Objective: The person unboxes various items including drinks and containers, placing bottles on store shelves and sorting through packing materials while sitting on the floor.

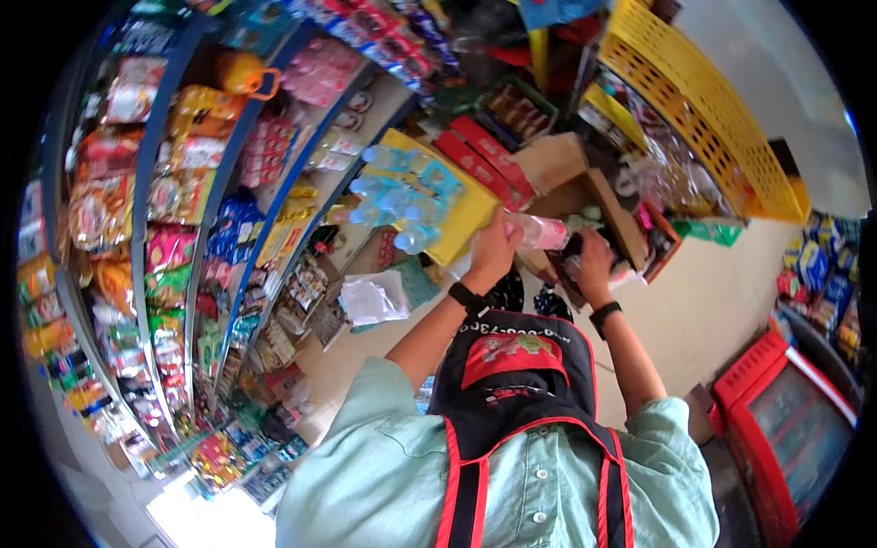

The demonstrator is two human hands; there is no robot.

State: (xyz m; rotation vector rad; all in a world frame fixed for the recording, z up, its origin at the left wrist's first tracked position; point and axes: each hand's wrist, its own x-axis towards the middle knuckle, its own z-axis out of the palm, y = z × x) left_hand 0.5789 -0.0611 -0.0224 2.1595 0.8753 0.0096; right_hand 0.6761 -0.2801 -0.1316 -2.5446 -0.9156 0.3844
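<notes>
My left hand (492,248) grips a clear plastic bottle with a pink label (547,233) by one end; the bottle lies nearly level. Just to its right, my right hand (595,266) reaches down at an open cardboard box (614,214), fingers bent near dark and clear items inside it. Blur and the fingers' own cover hide whether that hand holds anything. Beyond my left hand, a group of clear bottles with light blue caps (410,205) stands at a yellow carton (466,212).
Packed store shelves (264,198) rise on the left. Red boxes (485,163) and a yellow perforated basket (706,109) are ahead. White papers (374,299) lie left of my legs. A red-framed cooler (760,383) stands to the right.
</notes>
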